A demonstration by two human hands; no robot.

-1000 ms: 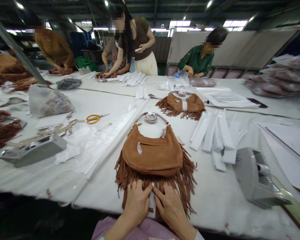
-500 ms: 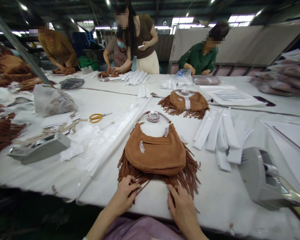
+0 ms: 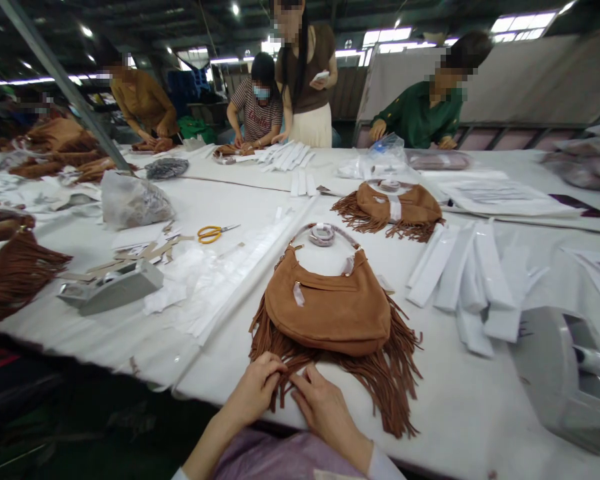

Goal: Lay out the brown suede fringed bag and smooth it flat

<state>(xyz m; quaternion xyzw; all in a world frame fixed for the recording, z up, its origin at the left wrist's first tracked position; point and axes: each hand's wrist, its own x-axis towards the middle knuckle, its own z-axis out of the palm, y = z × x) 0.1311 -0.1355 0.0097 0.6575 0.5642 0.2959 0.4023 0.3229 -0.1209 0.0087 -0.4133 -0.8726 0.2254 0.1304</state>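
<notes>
A brown fringed handbag [image 3: 327,313] lies on the white-covered table in front of me, its wrapped strap [image 3: 323,233] toward the far side. Long fringe strands [image 3: 387,380] spread from its lower edge toward me. At the near left part of this fringe, my left hand [image 3: 259,387] is closed, with strands pinched at its fingertips. My right hand [image 3: 323,400] is beside it, thumb and forefinger closed at the same strands. The two sets of fingertips almost meet.
White padded strips [image 3: 463,267] and a grey tape dispenser [image 3: 563,373] are on the right. Yellow-handled scissors [image 3: 213,233] and another tape dispenser [image 3: 113,287] lie left. A second fringed bag [image 3: 400,203] sits beyond. Several people work across the table.
My right hand has moved left from the right-hand fringe to beside my left hand. The right-hand fringe now lies more spread out. The view has turned slightly left.
</notes>
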